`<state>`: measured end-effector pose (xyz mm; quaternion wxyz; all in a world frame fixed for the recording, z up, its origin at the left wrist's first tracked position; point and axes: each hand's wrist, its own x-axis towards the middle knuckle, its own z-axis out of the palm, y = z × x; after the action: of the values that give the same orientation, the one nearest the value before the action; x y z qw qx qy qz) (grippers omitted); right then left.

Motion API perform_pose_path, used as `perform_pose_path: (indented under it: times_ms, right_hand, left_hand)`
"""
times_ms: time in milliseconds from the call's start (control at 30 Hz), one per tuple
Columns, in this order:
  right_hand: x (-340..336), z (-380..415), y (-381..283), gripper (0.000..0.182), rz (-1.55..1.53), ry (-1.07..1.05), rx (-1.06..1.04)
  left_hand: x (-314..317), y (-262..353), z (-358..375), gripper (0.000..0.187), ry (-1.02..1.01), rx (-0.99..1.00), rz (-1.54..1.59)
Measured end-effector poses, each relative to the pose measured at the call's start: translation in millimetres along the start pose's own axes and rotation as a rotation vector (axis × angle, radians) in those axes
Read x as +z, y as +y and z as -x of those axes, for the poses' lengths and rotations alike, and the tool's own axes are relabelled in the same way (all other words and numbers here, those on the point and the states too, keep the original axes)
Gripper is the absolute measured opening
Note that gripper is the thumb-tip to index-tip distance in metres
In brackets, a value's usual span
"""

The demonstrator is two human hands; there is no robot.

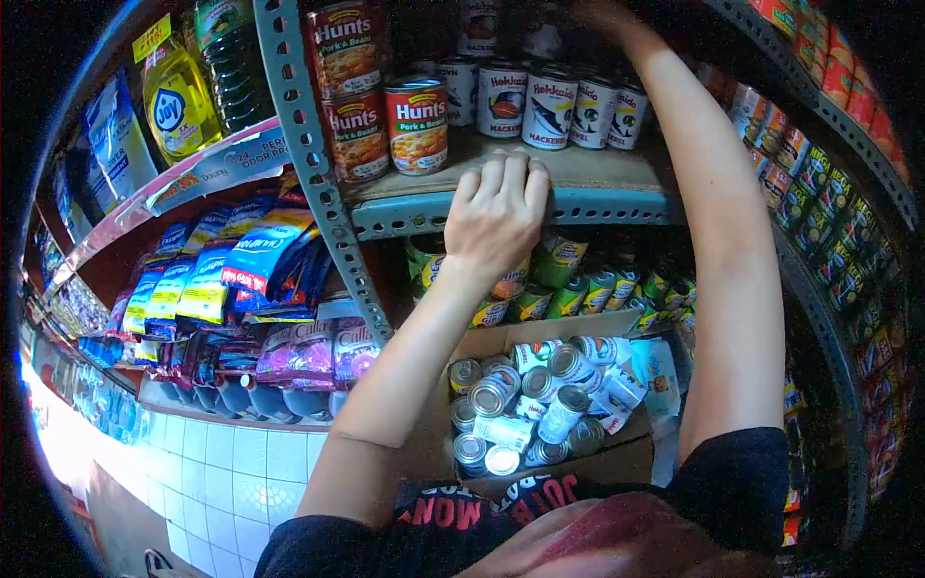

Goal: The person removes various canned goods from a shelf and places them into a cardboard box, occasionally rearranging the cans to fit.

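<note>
My left hand (498, 205) rests on the front edge of a metal shelf (607, 204), its fingers curled over the rim and the thumb hidden. Just behind those fingers stand white Hokkaido mackerel cans (550, 108) in a row. To their left are Hunt's pork and beans cans (417, 125), some of them stacked. My right hand (607, 14) reaches up into the dark upper part of the shelf, near more mackerel cans (542, 37) at the back. Its fingers are lost in shadow at the top edge, so what it holds, if anything, cannot be seen.
Below the shelf sits an open cardboard box (602, 464) full of loose cans (564, 412), close to my body. Detergent packs (207, 279) and a yellow Joy bottle (178, 101) line the left shelves. Stacked cans (819, 202) fill the right side. A perforated metal post (306, 125) stands left.
</note>
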<state>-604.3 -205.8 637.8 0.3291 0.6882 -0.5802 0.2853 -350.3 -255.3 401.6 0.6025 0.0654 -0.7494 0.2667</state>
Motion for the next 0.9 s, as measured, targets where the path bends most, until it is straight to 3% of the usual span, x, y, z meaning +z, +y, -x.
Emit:
perform_pose_path:
  times_ms: [100,267,367,600,767,900]
  right_hand:
    - [5,-8,-17,0.085,-0.2,-0.118,-0.1]
    - [19,-16,-13,0.086,0.063,-0.149,0.013]
    - [46,-45,87,0.087,0.22,-0.156,0.074]
    - [38,-44,106,0.076,0.163,-0.05,0.212]
    - [37,27,78,0.068,0.098,0.026,0.327]
    - [21,48,111,0.061,0.043,0.087,0.419]
  left_hand:
    - [-2,-1,0,0.021,-0.025,-0.007,0.018]
    - [-2,-1,-1,0.021,0.004,0.007,0.027]
    - [1,-2,0,0.021,0.023,0.016,0.012]
    - [1,-1,-1,0.021,-0.001,0.002,0.019]
    - [-2,0,-1,0.018,-0.027,-0.01,0.021]
    - [-2,-1,-2,0.016,0.008,-0.005,0.033]
